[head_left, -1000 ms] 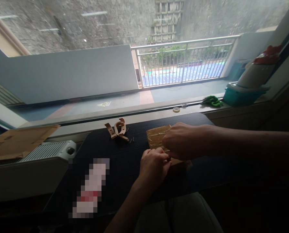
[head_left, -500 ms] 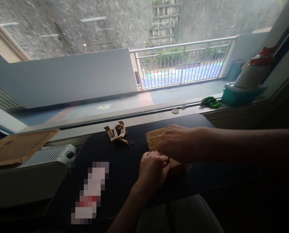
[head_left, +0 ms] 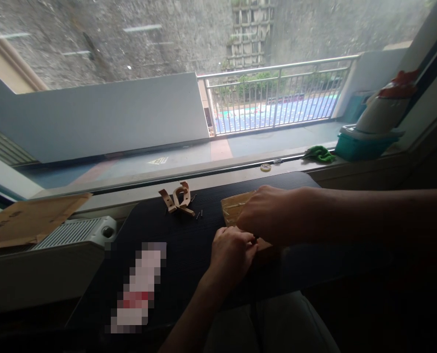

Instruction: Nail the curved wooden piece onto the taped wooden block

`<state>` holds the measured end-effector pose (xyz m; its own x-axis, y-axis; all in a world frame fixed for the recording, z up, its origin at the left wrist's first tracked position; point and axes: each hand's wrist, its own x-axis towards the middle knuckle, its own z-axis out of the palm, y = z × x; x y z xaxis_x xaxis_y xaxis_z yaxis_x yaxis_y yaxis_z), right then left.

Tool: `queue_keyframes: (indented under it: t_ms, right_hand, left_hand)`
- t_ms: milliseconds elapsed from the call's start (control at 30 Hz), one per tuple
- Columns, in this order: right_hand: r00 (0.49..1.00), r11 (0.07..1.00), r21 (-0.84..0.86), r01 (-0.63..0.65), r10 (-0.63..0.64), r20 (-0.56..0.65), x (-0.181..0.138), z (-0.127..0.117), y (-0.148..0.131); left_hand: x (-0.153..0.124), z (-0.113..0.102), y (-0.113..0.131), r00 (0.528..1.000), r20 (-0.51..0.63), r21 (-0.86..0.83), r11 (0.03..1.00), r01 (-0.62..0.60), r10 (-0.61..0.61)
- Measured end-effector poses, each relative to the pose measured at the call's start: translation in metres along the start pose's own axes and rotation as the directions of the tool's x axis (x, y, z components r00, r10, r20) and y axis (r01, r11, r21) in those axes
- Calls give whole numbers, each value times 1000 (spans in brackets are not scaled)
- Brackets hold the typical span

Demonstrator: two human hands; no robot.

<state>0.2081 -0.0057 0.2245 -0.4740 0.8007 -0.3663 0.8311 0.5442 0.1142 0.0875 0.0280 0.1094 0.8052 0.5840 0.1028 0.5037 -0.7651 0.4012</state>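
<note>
A light-brown block-like piece (head_left: 235,206), its top shiny and streaked like taped packaging, lies on the dark table under both my hands. My right hand (head_left: 260,213) is a closed fist over the piece; the grip's contents are hidden. Just below, my left hand (head_left: 233,249) has its fingers bent together in a pinch against the piece's near side. A small dark bit shows between the two hands, too little to identify. Curved wooden pieces with holes (head_left: 178,200) lie to the far left, with a few thin screws or nails (head_left: 199,214) beside them.
The dark table (head_left: 192,250) stands against the window sill. A blurred-out pale item (head_left: 141,284) lies on its left part. On the sill are a tape roll (head_left: 265,167), a green cloth (head_left: 321,154) and a teal box (head_left: 367,144). Cardboard (head_left: 31,220) rests over the radiator (head_left: 79,233).
My right fist and forearm have shifted and turned slightly upward. My left hand keeps nearly the same place and pinch. The wooden pieces lie as before; the view has moved a little.
</note>
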Motion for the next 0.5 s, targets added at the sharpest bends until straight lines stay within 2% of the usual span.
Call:
queue_keyframes:
  t_ms: [167, 400, 500]
  right_hand:
    - [1000, 1000, -4, 13, -13, -15, 2, 2, -2]
    - [995, 991, 95, -89, 93, -38, 2, 8, 6]
    - [991, 988, 83, -131, 131, 12, -6, 1, 10]
  left_hand:
    - [0, 3, -2, 1000, -4, -6, 1000, 0, 0]
    - [1, 0, -1, 1000, 23, 8, 1000, -15, 14]
    - [1, -1, -1, 999, 25, 5, 1000, -20, 20]
